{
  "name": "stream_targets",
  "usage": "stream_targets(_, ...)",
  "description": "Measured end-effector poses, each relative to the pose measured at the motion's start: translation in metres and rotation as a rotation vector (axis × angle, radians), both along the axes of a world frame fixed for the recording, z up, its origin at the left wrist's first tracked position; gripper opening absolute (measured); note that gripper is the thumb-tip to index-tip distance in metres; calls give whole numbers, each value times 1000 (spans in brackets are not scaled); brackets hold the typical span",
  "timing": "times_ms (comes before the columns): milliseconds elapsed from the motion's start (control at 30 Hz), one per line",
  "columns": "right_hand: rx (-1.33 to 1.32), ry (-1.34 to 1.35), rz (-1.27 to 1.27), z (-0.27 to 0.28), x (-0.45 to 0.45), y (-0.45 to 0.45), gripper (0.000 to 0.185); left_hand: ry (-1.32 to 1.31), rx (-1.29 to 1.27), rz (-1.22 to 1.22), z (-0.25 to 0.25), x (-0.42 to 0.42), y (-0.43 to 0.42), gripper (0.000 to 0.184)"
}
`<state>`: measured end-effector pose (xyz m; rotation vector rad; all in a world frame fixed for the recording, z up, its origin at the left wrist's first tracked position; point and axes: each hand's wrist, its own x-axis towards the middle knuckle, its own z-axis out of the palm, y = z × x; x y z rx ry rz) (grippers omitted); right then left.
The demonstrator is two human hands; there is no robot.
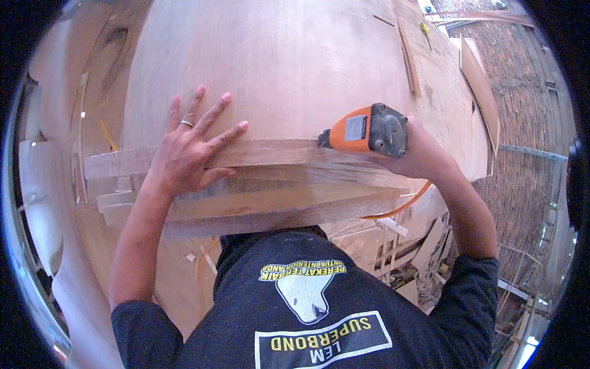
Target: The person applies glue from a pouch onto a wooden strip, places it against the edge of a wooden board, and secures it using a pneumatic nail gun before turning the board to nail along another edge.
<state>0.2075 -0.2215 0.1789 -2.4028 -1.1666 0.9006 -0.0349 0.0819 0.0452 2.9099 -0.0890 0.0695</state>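
A rough reddish-brown brick surface [522, 80] and a jumbled heap of pale wood scraps [424, 264] on the right.
A thin, flat brown wooden board [481, 92] slants beside the bricks, a narrow bluish-grey bar [534, 154] crossing them near its lower end; towards the top, a small yellow-handled tool [425, 28] lies near a long brown wooden strip [410, 61].
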Motion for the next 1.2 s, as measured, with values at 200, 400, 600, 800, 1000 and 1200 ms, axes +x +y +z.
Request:
stream_targets(200,44,19,52,-3,7,3,34,-24,-13,-11,-6,0,1,98)
stream_targets(400,-111,-22,54,1,9,6,38,-32,-8,-11,-6,0,2,97)
stream_targets(600,-94,21,-7,14,-6,23,42,-26,6,-7,-1,-1,1,92)
stream_targets(800,15,47,65,8,-22,52,47,-95,-14,-30,-11,-3,5,89)
stream_targets(1000,-23,60,132,6,-34,79,50,-104,-2,-24,-7,-4,3,84)
stream_targets(1200,2,57,156,2,-37,84,47,-134,-5,-28,-10,-4,5,80)
